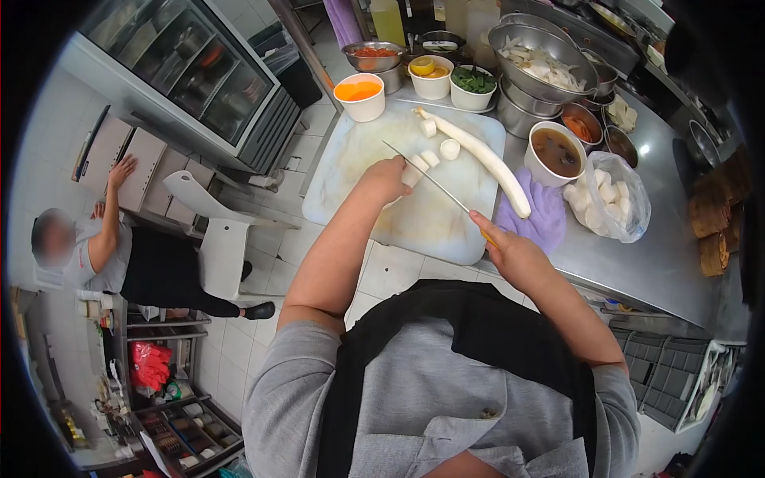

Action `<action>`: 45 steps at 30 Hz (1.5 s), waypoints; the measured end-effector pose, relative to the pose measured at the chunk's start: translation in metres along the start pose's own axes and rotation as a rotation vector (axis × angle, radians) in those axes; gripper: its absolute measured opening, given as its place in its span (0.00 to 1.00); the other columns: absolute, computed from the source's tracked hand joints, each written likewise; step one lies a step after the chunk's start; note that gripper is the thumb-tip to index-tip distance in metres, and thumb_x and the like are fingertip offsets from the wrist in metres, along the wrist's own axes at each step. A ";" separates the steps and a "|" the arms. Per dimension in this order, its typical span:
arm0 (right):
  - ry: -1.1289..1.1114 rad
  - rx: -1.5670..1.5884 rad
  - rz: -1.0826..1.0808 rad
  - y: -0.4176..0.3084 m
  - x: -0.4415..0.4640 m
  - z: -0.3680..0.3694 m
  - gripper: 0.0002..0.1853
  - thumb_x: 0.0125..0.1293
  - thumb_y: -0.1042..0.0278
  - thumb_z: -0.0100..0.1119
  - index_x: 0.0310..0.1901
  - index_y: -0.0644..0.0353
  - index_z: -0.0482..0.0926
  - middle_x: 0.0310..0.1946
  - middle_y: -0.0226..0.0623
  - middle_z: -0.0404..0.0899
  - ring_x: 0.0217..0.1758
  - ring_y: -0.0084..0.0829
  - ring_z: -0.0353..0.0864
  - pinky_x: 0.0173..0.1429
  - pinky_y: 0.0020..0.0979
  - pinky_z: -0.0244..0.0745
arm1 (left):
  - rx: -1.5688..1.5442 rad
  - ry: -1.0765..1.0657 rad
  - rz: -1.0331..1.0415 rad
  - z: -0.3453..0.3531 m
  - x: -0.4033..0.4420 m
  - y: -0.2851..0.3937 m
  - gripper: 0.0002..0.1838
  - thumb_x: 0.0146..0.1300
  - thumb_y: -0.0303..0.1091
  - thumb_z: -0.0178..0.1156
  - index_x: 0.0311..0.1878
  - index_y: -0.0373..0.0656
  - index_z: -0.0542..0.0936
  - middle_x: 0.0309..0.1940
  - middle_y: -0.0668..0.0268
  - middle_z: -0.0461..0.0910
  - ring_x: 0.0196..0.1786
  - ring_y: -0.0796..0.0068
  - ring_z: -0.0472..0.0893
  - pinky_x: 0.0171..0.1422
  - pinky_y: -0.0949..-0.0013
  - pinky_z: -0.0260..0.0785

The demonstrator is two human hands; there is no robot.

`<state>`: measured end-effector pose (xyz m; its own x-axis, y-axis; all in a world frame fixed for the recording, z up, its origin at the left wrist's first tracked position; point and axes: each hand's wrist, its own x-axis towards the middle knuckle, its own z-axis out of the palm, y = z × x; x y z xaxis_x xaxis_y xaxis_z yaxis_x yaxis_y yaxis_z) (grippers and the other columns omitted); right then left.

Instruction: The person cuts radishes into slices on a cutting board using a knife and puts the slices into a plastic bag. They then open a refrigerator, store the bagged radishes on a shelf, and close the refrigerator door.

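Observation:
My right hand (518, 251) is wrapped around the yellow handle of a kitchen knife (437, 183). Its thin blade points up and left across a white cutting board (351, 171). My left hand (384, 182) closes over a piece of peeled white root (413, 173), right beside the blade; the fingers partly hide it. Several short cut root chunks (449, 149) lie just beyond the knife. To their right, a long whole peeled root (476, 151) stretches across the board's right side, its near end over a purple cloth (535, 211).
Along the board's far edge stand tubs of orange liquid (358, 90), lemons (430, 67) and green leaves (474, 79). At right are a tub of brown broth (556, 153), a bag of white chunks (610, 195) and a steel colander (542, 60). Another person (103, 247) sits at left.

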<state>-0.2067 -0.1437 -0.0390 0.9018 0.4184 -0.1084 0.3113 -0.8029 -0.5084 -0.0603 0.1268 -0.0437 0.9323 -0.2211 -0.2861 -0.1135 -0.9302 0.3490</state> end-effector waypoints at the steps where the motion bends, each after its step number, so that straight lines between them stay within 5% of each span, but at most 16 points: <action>1: 0.025 0.005 -0.018 0.001 0.001 0.002 0.35 0.69 0.67 0.49 0.74 0.29 0.49 0.29 0.51 0.78 0.33 0.49 0.79 0.39 0.48 0.73 | 0.019 0.003 0.013 0.000 0.001 -0.001 0.30 0.49 0.37 0.73 0.55 0.39 0.74 0.50 0.54 0.80 0.54 0.55 0.79 0.57 0.59 0.71; 7: -0.193 -0.006 0.164 -0.011 0.028 -0.008 0.36 0.70 0.68 0.46 0.74 0.28 0.46 0.24 0.52 0.76 0.29 0.50 0.79 0.37 0.49 0.72 | -0.005 -0.013 0.032 -0.002 0.002 -0.003 0.30 0.48 0.37 0.73 0.54 0.38 0.75 0.49 0.54 0.80 0.54 0.54 0.79 0.57 0.59 0.71; 14: -0.124 0.254 0.144 -0.001 0.017 -0.005 0.34 0.69 0.68 0.49 0.73 0.34 0.51 0.31 0.55 0.79 0.33 0.53 0.80 0.42 0.47 0.75 | -0.145 0.046 0.009 0.000 -0.015 -0.015 0.35 0.48 0.38 0.73 0.60 0.39 0.73 0.46 0.52 0.81 0.50 0.57 0.81 0.55 0.63 0.72; 16: 0.112 0.217 -0.074 0.007 0.009 0.012 0.34 0.69 0.66 0.50 0.73 0.31 0.51 0.26 0.52 0.76 0.32 0.51 0.79 0.40 0.48 0.72 | -0.138 0.087 -0.052 0.001 -0.024 -0.017 0.35 0.48 0.38 0.73 0.61 0.41 0.73 0.46 0.52 0.81 0.50 0.57 0.81 0.55 0.63 0.72; 28: -0.015 -0.046 -0.016 -0.016 -0.005 0.002 0.35 0.69 0.66 0.51 0.74 0.30 0.49 0.25 0.52 0.75 0.30 0.51 0.78 0.37 0.49 0.72 | -0.060 0.028 -0.027 0.000 -0.027 -0.010 0.29 0.50 0.33 0.71 0.57 0.42 0.74 0.45 0.55 0.82 0.49 0.55 0.81 0.53 0.60 0.72; 38: -0.135 0.084 0.074 -0.018 0.023 -0.003 0.34 0.69 0.68 0.48 0.73 0.32 0.50 0.21 0.53 0.74 0.28 0.51 0.77 0.37 0.48 0.72 | -0.155 0.031 -0.020 0.002 -0.029 -0.020 0.30 0.48 0.36 0.73 0.56 0.41 0.76 0.47 0.54 0.82 0.52 0.56 0.80 0.55 0.60 0.71; 40: -0.325 0.389 0.387 -0.042 0.017 -0.031 0.35 0.69 0.68 0.49 0.74 0.32 0.50 0.23 0.54 0.75 0.28 0.51 0.77 0.37 0.48 0.72 | -0.214 0.051 -0.036 0.007 -0.029 -0.028 0.34 0.48 0.35 0.73 0.60 0.42 0.73 0.43 0.55 0.81 0.46 0.59 0.81 0.51 0.62 0.73; 41: -0.327 0.385 0.383 -0.029 0.017 -0.016 0.35 0.69 0.68 0.49 0.74 0.32 0.50 0.23 0.54 0.75 0.28 0.51 0.77 0.37 0.48 0.72 | -0.216 0.055 -0.039 0.006 -0.034 -0.028 0.34 0.48 0.35 0.73 0.60 0.42 0.73 0.43 0.55 0.81 0.46 0.59 0.81 0.51 0.62 0.73; 43: 0.203 0.238 -0.247 0.008 0.013 0.029 0.35 0.69 0.67 0.51 0.74 0.33 0.49 0.26 0.53 0.76 0.29 0.52 0.78 0.38 0.48 0.72 | -0.163 0.092 -0.061 0.004 -0.044 -0.027 0.35 0.48 0.35 0.73 0.62 0.42 0.73 0.42 0.55 0.81 0.46 0.59 0.82 0.50 0.63 0.73; 45: 0.110 0.167 -0.170 -0.004 0.002 0.021 0.36 0.69 0.67 0.51 0.74 0.33 0.49 0.27 0.53 0.77 0.29 0.52 0.78 0.38 0.49 0.72 | -0.176 0.090 -0.063 0.007 -0.046 -0.031 0.34 0.48 0.34 0.73 0.61 0.42 0.73 0.42 0.55 0.81 0.46 0.59 0.82 0.50 0.62 0.73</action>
<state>-0.2125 -0.1306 -0.0550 0.8706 0.4854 0.0799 0.4161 -0.6399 -0.6460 -0.1019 0.1637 -0.0480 0.9636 -0.1295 -0.2341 0.0005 -0.8742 0.4856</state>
